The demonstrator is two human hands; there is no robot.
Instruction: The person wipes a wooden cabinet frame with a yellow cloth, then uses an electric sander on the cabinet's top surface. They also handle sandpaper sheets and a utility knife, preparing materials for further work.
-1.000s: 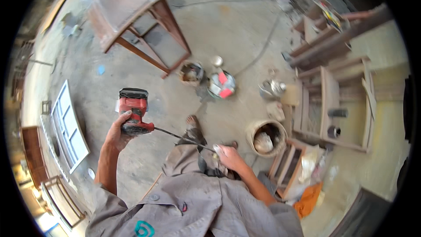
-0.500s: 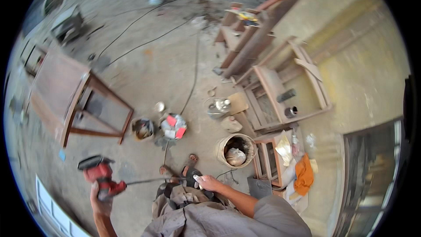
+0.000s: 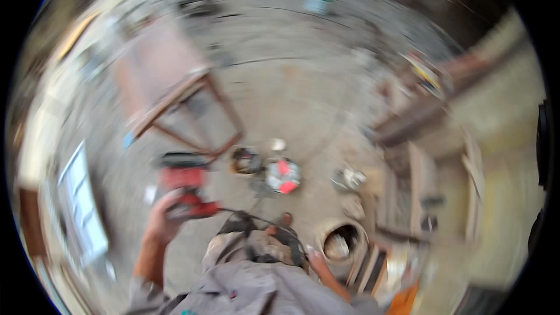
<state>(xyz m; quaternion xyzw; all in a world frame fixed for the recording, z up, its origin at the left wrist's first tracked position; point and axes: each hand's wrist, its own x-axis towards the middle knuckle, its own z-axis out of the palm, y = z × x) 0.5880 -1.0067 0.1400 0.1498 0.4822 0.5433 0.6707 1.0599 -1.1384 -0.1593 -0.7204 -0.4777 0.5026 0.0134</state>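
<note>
My left hand (image 3: 163, 217) is closed around a red power sander (image 3: 184, 178) with a black base, raised in front of my left side. The sander's black cord (image 3: 256, 217) runs from its rear across my lap to my right hand (image 3: 317, 259). That hand is low at my right, blurred, with its fingers closed at the cord. Just beyond the sander stands a brown wooden table (image 3: 160, 61), its legs toward me. To the right of the table's legs are a small bucket of odds and ends (image 3: 245, 161) and a bucket with red and white pieces on top (image 3: 283, 176).
A large pale bucket (image 3: 324, 228) stands close to my right hand. Wooden furniture frames (image 3: 423, 184) lean along the right wall. A white panel (image 3: 83, 204) lies at the left. A white and green pail (image 3: 319, 1) is far off, with cables (image 3: 268, 59) across the floor.
The view has swung left, so the surroundings appear shifted right and blurred. The sander appears nearer my body, with its cord slacker. My right hand has moved lower and farther right.
</note>
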